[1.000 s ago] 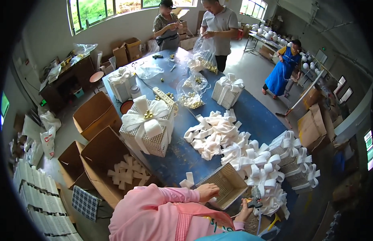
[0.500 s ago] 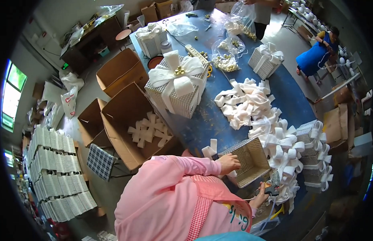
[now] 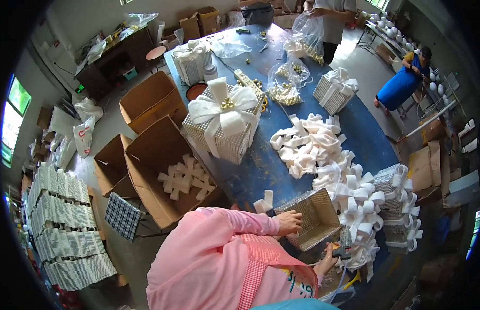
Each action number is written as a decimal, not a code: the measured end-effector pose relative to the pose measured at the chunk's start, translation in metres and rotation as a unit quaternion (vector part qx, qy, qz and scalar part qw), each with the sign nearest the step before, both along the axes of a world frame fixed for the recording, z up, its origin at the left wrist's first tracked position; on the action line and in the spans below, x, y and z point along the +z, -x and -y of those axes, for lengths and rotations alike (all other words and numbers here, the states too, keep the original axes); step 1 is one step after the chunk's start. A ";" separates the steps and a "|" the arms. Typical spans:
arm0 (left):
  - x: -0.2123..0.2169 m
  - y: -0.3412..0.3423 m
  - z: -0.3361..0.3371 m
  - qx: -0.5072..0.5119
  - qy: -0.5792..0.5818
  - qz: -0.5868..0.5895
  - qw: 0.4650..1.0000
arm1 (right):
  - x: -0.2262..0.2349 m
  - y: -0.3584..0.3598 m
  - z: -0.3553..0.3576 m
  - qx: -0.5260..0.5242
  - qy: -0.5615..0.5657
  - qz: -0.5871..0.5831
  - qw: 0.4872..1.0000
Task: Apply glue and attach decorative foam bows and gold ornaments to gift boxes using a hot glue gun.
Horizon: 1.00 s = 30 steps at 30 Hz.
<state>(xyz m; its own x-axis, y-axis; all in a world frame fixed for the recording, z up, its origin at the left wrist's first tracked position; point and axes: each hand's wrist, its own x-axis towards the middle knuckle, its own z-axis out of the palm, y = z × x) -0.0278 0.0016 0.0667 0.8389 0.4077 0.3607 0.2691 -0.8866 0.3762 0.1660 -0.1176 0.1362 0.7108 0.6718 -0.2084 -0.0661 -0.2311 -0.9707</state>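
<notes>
Tilted on the blue table, a silver textured box [image 3: 326, 217] has its open side facing up toward me and its tan inside showing. My left hand [image 3: 290, 222] grips this box by its near left wall, the fingers bent over the rim. In my right hand [image 3: 326, 261] is a glue gun [image 3: 345, 250], its nozzle pointing away from me beside the box's right corner. Loops of white fabric bows [image 3: 360, 204] lie heaped right of the box. A white strip [image 3: 264, 202] stands at its far left corner.
Finished silver gift boxes with white bows [image 3: 224, 121] stand on the table. White fabric pieces [image 3: 309, 144] and bags of gold balls [image 3: 285, 93] lie farther off. Cardboard cartons [image 3: 162, 170] are at left. Two other people are at the far side.
The whole view has shifted slightly, so table things sit a little lower and to the left. My hands keep their hold on the box and glue gun. The person in blue has changed posture.
</notes>
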 end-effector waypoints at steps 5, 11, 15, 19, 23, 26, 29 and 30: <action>0.054 0.033 -0.039 0.098 -0.033 0.087 0.991 | 0.000 -0.001 0.002 -0.021 -0.008 -0.023 0.999; 0.146 0.207 -0.172 0.573 -0.195 0.182 0.775 | 0.000 -0.003 0.000 -0.017 -0.014 -0.017 1.000; 0.108 0.300 -0.225 0.638 -0.094 0.014 0.764 | 0.001 0.004 -0.006 -0.010 -0.006 -0.021 1.000; 0.094 0.307 -0.232 0.624 -0.021 -0.052 0.780 | 0.005 0.011 -0.013 -0.008 -0.005 -0.029 1.000; 0.080 0.314 -0.239 0.607 -0.058 -0.030 0.792 | 0.013 0.017 -0.017 0.013 -0.013 -0.025 1.000; 0.074 0.316 -0.239 0.600 -0.057 -0.023 0.798 | 0.017 0.021 -0.020 0.016 -0.010 -0.034 0.999; 0.070 0.317 -0.244 0.606 -0.032 -0.017 0.795 | 0.016 0.024 -0.023 0.007 -0.005 -0.037 0.999; 0.069 0.316 -0.246 0.606 -0.026 -0.016 0.795 | 0.013 0.022 -0.022 0.007 -0.002 -0.038 0.999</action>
